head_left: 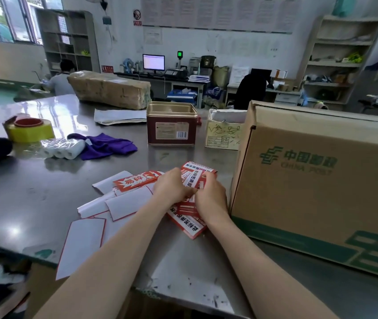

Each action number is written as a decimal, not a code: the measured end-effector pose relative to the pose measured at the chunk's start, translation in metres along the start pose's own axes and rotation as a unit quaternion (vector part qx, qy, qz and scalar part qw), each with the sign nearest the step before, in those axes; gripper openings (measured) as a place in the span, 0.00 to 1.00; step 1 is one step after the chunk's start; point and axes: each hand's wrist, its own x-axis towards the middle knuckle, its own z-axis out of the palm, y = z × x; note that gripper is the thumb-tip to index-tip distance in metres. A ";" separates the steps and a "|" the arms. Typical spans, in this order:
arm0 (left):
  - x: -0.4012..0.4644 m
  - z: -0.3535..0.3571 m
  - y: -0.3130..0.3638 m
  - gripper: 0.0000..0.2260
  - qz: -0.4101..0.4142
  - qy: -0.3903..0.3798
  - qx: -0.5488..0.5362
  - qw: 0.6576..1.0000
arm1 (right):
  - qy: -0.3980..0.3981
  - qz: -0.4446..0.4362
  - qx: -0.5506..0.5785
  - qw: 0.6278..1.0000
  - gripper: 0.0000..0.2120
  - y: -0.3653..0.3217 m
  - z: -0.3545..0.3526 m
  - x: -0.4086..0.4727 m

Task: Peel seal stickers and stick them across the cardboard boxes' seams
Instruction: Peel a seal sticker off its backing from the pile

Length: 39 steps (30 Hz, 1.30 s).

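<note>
beside the cardboard box (321, 180), both grips (174, 185) (211, 196) pinch seal stickers (190, 217); tin (171, 127) behind.

I see two bare forearms that come into the picture from the bottom edge, both without any sleeve as far as the frame shows them. The left hand (173, 185) has no glove, and I find no ring, watch or bracelet on it or on its wrist. The right hand (211, 196) is the same: bare, no glove, nothing worn at the wrist. The nails are too small and hidden for me to describe. No other part of the body is in view
</note>
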 end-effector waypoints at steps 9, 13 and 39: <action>-0.022 -0.011 0.006 0.12 0.018 0.092 -0.299 0.950 | -0.039 -0.020 0.221 0.974 0.10 0.001 -0.007 -0.009; -0.023 -0.018 0.002 0.09 -0.053 0.013 -0.519 0.853 | -0.066 0.004 0.283 0.957 0.10 -0.001 -0.006 -0.012; -0.015 -0.022 -0.009 0.07 -0.015 -0.020 -0.480 0.877 | -0.008 -0.133 -0.007 0.991 0.22 0.007 0.000 -0.008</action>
